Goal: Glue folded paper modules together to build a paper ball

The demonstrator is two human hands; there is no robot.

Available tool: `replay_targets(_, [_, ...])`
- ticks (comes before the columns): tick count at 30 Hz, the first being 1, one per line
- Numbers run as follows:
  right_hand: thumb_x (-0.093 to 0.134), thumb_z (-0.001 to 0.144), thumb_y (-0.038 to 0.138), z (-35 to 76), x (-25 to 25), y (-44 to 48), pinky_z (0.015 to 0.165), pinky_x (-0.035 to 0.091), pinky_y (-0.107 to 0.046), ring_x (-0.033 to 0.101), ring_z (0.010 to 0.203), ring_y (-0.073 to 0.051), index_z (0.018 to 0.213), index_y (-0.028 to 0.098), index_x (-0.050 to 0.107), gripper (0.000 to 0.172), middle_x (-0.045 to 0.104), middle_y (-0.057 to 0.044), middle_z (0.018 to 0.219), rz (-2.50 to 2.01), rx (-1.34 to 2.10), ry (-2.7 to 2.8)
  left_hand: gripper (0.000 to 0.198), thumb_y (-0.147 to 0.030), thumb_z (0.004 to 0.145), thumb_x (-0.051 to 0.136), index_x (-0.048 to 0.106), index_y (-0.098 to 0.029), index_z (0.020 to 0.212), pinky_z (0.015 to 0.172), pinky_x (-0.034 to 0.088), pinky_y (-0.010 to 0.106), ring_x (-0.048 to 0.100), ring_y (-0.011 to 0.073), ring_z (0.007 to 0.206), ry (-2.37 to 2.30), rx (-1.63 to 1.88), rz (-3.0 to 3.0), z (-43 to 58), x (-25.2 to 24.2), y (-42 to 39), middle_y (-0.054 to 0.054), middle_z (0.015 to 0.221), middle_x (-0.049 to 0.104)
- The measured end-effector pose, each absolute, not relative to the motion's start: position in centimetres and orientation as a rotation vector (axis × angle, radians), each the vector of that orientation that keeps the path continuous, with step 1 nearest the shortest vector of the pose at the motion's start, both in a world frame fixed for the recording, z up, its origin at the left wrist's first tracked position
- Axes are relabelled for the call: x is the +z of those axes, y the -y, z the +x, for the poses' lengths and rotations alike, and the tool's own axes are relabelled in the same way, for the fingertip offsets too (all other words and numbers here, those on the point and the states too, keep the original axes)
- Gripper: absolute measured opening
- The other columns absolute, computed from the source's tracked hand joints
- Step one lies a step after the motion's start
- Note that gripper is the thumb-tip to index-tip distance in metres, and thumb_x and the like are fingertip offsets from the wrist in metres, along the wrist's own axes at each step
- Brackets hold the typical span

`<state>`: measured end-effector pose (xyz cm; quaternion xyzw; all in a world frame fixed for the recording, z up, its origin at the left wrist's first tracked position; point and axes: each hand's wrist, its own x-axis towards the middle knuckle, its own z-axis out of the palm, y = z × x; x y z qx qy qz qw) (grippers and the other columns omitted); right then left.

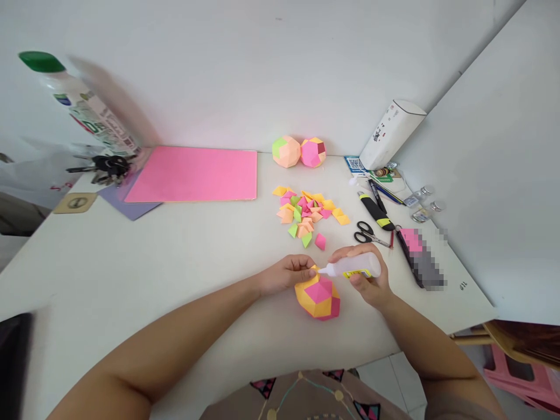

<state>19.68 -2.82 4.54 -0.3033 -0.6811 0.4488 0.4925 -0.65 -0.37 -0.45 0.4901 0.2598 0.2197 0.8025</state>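
White tabletop (196,251) lies beneath both inward-angled forearms (219,312). The left hand (286,274) pinches a yellow paper flap (315,270) atop the pink-and-yellow faceted paper ball (318,291); opposite, the right hand (374,287) clasps a translucent plastic bottle (354,265), nozzle (324,270) at that pinch.

paper ball (318,298) before loose pieces (301,202); ball pair (287,153) behind, near wall (219,70); scissors (374,237) right of pieces, sheet (192,175) left.

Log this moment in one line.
left hand: pinching yellow-pink faceted paper shape | right hand: holding whitish plastic bottle, nozzle near shape | beyond: multicoloured paper pieces
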Motion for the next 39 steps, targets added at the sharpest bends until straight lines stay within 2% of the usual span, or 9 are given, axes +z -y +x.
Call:
replay_targets(8, [0.06, 0.08, 0.039, 19.74, 4.37, 2.95, 0.072, 0.05, -0.041, 0.062, 0.087, -0.022, 0.098, 0.027, 0.05, 0.023, 0.066, -0.006, 0.094, -0.813, 1.105, 1.631, 0.029, -0.044, 0.078, 0.059, 0.055, -0.015, 0.078, 0.057, 0.032, 0.023, 0.042, 0.0089, 0.06, -0.574, 0.469, 1.042, -0.61, -0.48, 0.42, -0.001, 0.067, 0.049])
replay_targets(19, [0.059, 0.081, 0.039, 20.0, 4.19, 2.72, 0.073, 0.049, -0.039, 0.06, 0.089, -0.023, 0.096, 0.022, 0.052, 0.024, 0.066, -0.009, 0.093, -0.839, 1.098, 1.576, 0.032, -0.047, 0.076, 0.061, 0.054, -0.015, 0.077, 0.057, 0.033, 0.022, 0.044, 0.0091, 0.061, -0.585, 0.472, 1.013, -0.59, -0.39, 0.51, -0.001, 0.068, 0.05])
replay_targets(26, [0.057, 0.081, 0.044, 20.21, 4.11, 2.69, 0.052, 0.043, -0.028, 0.059, 0.071, -0.018, 0.094, 0.022, 0.053, 0.026, 0.066, -0.008, 0.087, -0.814, 1.059, 1.5, 0.03, -0.045, 0.077, 0.061, 0.055, -0.015, 0.076, 0.057, 0.032, 0.022, 0.042, 0.0084, 0.06, -0.582, 0.468, 1.012, -0.61, -0.54, 0.49, -0.001, 0.068, 0.05])
replay_targets(32, [0.06, 0.08, 0.038, 19.86, 4.41, 2.73, 0.069, 0.049, -0.037, 0.062, 0.085, -0.022, 0.096, 0.022, 0.052, 0.023, 0.066, -0.009, 0.091, -0.817, 1.081, 1.629, 0.031, -0.046, 0.078, 0.059, 0.056, -0.015, 0.079, 0.06, 0.036, 0.024, 0.048, 0.0113, 0.065, -0.585, 0.444, 1.046, -0.67, -0.35, 0.48, 0.001, 0.073, 0.055])
replay_targets(39, [0.065, 0.077, 0.032, 19.78, 4.28, 2.46, 0.068, 0.051, -0.039, 0.063, 0.083, -0.023, 0.096, 0.024, 0.052, 0.025, 0.068, -0.007, 0.087, -0.739, 1.131, 1.721, 0.031, -0.046, 0.077, 0.06, 0.059, -0.015, 0.081, 0.061, 0.039, 0.025, 0.053, 0.0126, 0.066, -0.572, 0.417, 1.031, -0.79, -0.45, 0.39, 0.003, 0.075, 0.059])
